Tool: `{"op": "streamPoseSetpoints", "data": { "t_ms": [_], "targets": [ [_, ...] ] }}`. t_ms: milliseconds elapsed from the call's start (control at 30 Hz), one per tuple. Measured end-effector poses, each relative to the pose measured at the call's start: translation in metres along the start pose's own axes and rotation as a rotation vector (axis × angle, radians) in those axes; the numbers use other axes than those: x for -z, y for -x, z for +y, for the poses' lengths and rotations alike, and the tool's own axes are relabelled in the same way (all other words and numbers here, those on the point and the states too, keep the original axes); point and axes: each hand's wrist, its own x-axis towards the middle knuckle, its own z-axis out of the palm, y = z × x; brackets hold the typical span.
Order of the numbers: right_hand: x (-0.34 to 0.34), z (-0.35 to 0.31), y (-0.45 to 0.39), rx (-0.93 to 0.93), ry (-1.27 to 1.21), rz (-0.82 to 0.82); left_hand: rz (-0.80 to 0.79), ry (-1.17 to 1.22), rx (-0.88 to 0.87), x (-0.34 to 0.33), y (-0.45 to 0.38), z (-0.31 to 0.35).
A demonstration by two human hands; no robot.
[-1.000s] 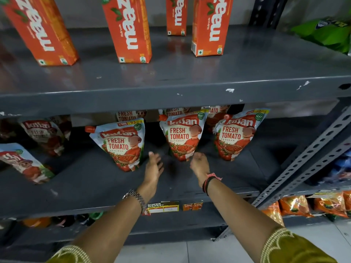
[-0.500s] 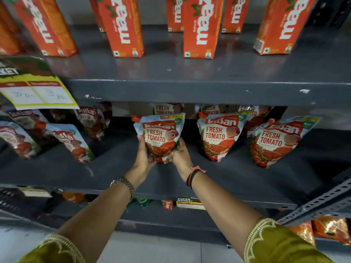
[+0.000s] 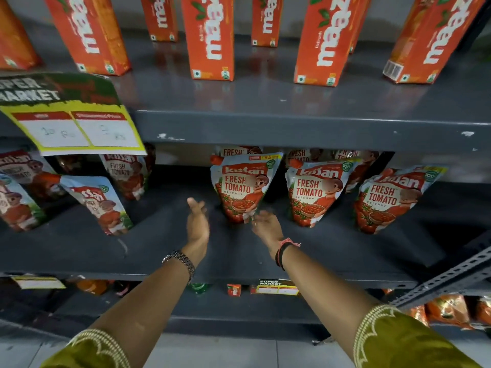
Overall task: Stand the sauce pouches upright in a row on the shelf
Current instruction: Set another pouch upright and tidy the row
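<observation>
Three red and white ketchup pouches stand upright in a row on the grey middle shelf [image 3: 164,243]: one at the centre [image 3: 243,187], a second [image 3: 316,193] to its right, a third [image 3: 390,200] further right. More pouches [image 3: 98,203] lean at the left, and others show behind the row. My left hand [image 3: 198,221] is open, just left of the centre pouch and apart from it. My right hand [image 3: 267,225] is open at that pouch's lower right corner, blurred; whether it touches is unclear.
Orange juice cartons [image 3: 212,38] stand on the upper shelf. A yellow price sign [image 3: 71,123] hangs at the left over some pouches. A slotted metal brace [image 3: 446,277] crosses at the lower right. Bare shelf lies between the leaning pouches and the row.
Both hands held the centre pouch half a second ago; now they have let go and drawn apart. The view has shifted slightly left.
</observation>
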Motion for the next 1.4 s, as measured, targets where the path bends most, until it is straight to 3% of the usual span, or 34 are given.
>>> {"op": "streamPoseSetpoints", "data": {
  "t_ms": [167, 367, 500, 600, 733, 833, 1033, 1233, 1400],
  "targets": [
    [-0.062, -0.010, 0.044, -0.019, -0.057, -0.023, 0.182, 0.027, -0.036, 0.100, -0.020, -0.011],
    [-0.198, -0.042, 0.085, -0.026, -0.174, -0.087, 0.329, 0.069, -0.044, 0.237, -0.033, 0.020],
    [-0.272, -0.069, 0.095, -0.053, -0.339, -0.175, 0.125, 0.017, 0.030, 0.287, -0.055, 0.054],
    [-0.304, -0.085, 0.100, -0.093, -0.554, -0.124, -0.115, -0.060, 0.114, 0.294, -0.061, 0.076],
    [-0.319, -0.092, 0.095, -0.129, -0.657, -0.012, -0.355, -0.030, 0.123, 0.286, -0.065, 0.085],
    [-0.318, -0.095, 0.086, -0.114, -0.704, 0.002, -0.437, 0.061, 0.116, 0.279, -0.070, 0.084],
    [-0.310, -0.109, 0.067, -0.119, -0.703, 0.051, -0.451, 0.093, 0.100, 0.266, -0.079, 0.089],
    [-0.316, -0.097, 0.083, -0.091, -0.460, 0.089, -0.388, 0.102, 0.098, 0.280, -0.084, 0.076],
    [-0.357, -0.082, 0.102, -0.145, -0.306, 0.086, -0.050, 0.089, 0.054, 0.326, -0.090, 0.060]
  ]
}}
